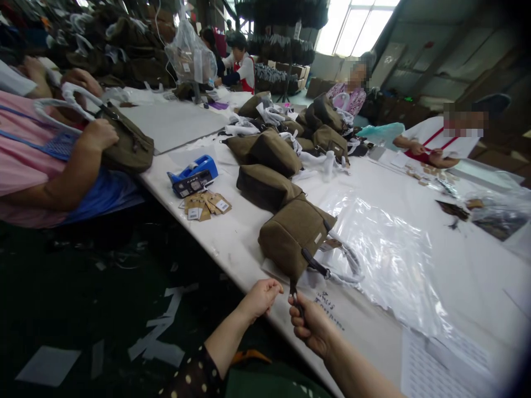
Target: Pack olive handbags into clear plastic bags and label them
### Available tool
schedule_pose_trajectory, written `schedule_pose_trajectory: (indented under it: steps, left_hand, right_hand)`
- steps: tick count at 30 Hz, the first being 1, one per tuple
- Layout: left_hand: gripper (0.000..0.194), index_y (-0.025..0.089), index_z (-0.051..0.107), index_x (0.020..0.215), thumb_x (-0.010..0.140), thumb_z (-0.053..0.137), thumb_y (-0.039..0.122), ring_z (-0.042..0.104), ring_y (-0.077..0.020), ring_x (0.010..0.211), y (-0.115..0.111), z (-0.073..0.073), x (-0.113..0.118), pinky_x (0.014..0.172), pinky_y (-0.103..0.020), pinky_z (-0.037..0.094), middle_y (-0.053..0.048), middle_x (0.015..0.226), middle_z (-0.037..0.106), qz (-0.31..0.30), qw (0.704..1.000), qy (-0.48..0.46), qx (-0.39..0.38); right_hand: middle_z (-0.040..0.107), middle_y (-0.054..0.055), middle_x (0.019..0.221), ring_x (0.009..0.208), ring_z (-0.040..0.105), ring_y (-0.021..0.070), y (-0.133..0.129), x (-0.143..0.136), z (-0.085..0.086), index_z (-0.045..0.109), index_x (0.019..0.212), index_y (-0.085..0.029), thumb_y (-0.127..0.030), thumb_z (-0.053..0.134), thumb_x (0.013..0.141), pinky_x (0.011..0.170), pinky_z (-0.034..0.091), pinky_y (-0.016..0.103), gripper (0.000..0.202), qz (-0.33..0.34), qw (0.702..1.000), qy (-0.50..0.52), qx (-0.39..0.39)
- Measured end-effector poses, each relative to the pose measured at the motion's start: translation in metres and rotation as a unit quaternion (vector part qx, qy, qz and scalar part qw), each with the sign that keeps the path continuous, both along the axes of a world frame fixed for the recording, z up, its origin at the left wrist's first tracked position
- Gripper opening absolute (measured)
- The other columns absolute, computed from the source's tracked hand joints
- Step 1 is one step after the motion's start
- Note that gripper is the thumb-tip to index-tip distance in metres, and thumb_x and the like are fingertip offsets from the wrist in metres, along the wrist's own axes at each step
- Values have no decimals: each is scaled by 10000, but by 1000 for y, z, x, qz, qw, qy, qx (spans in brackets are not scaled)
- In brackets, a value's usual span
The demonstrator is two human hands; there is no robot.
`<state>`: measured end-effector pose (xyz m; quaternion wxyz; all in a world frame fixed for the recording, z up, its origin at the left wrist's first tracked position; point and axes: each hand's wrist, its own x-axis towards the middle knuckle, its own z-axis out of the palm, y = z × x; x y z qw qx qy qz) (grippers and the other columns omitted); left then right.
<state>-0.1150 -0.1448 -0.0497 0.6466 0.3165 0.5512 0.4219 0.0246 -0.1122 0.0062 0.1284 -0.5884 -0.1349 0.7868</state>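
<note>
An olive-brown handbag [290, 232] lies on its side at the near edge of the table, its wrapped white handle [350, 265] toward the right. My right hand [309, 323] is closed around a slim dark piece [298, 310] at the bag's lower corner. Whether this is the bag's own tab or a small tool, I cannot tell. Just left of it, my left hand [261, 298] is pinched closed near the same corner. Anything between its fingertips is too small to make out. Clear plastic [385, 249] lies spread beside the bag.
More olive bags [274, 152] lie in a row behind. A blue tape dispenser [199, 166] and cardboard tags [207, 204] sit near the table's left edge. At left, a co-worker's hand [99, 135] holds another bag. Other people work across the white table [232, 249].
</note>
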Motion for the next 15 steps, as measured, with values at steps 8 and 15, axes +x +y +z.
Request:
schedule_pose_trajectory:
  steps: [8, 15]
  left_hand:
    - [255, 158, 511, 780, 795, 462, 407, 262, -61, 275, -1, -5, 5, 304, -182, 210, 110, 377, 313, 10, 1000, 1, 17]
    - [305, 164, 496, 764, 777, 476, 468, 242, -57, 282, -1, -3, 6, 315, -186, 216, 110, 383, 303, 16, 1000, -6, 16]
  right_hand:
    - [318, -95, 457, 293, 210, 5, 10, -4, -3, 423, 788, -164, -357, 294, 941, 292, 68, 92, 278, 21, 999, -39, 13]
    - [271, -106, 422, 287, 164, 11, 13, -6, -9, 401, 740, -178, -344, 273, 943, 304, 43, 99, 292, 50, 997, -58, 10]
